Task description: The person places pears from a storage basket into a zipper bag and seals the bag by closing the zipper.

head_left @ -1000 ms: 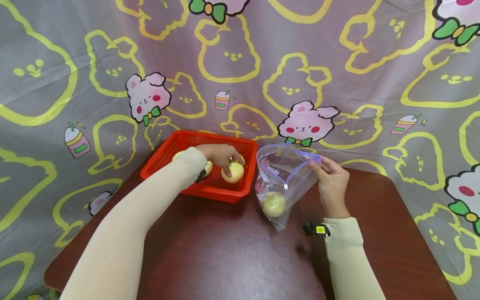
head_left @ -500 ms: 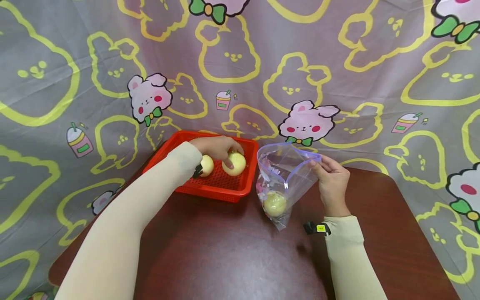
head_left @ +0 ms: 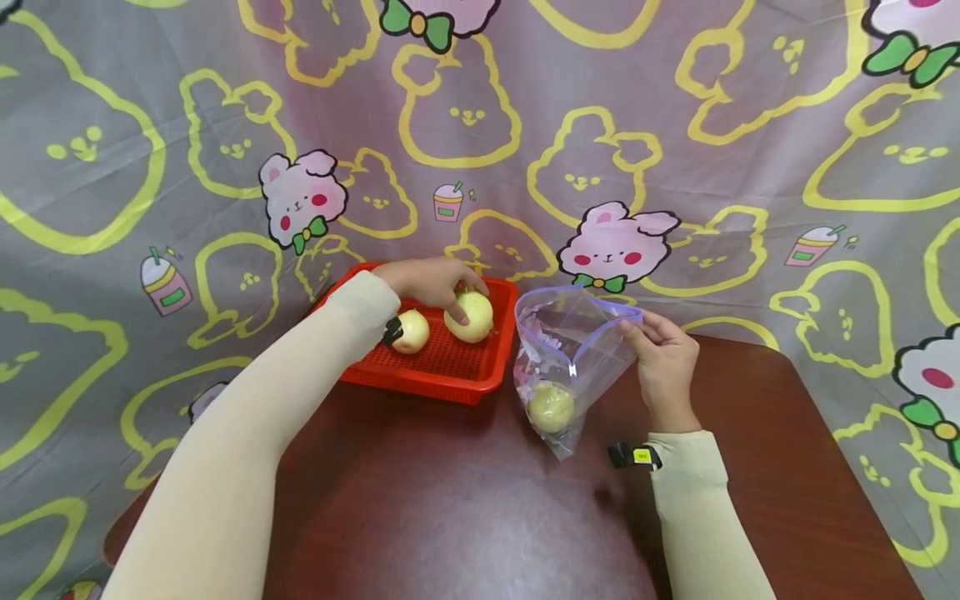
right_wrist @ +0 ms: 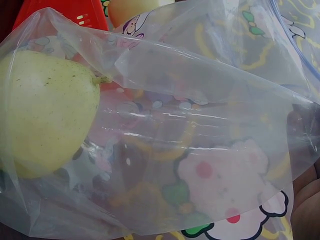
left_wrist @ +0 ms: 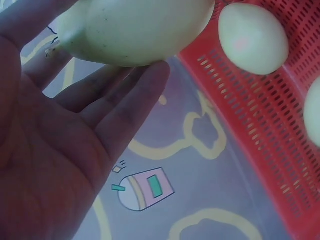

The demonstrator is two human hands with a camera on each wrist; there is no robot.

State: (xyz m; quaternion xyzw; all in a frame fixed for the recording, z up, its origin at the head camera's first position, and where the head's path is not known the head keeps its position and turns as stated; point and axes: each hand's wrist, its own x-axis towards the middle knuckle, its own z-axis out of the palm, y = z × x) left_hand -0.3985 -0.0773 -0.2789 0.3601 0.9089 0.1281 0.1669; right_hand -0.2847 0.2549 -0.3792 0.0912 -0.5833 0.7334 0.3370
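Observation:
My left hand (head_left: 426, 282) grips a pale yellow pear (head_left: 472, 318) from above, over the right part of the red plastic basket (head_left: 420, 383). In the left wrist view the fingers curl against this speckled pear (left_wrist: 135, 30). Another pear (head_left: 412, 332) lies in the basket beside my left wrist. My right hand (head_left: 666, 371) pinches the purple-edged rim of a clear zip bag (head_left: 603, 367), whose mouth gapes. One pear (head_left: 551, 408) rests at the bottom of the bag; the right wrist view shows its stem and speckles through the plastic (right_wrist: 165, 115).
The basket and bag are on a dark reddish-brown table (head_left: 450, 500). A grey curtain (head_left: 487, 83) with cartoon rabbits hangs close behind. At the right edge of the left wrist view, part of one more pear (left_wrist: 314, 112) shows in the basket.
My left hand has lifted slightly up and back with its pear, baring more of the pear beside the wrist. My right hand and the bag have stayed nearly still.

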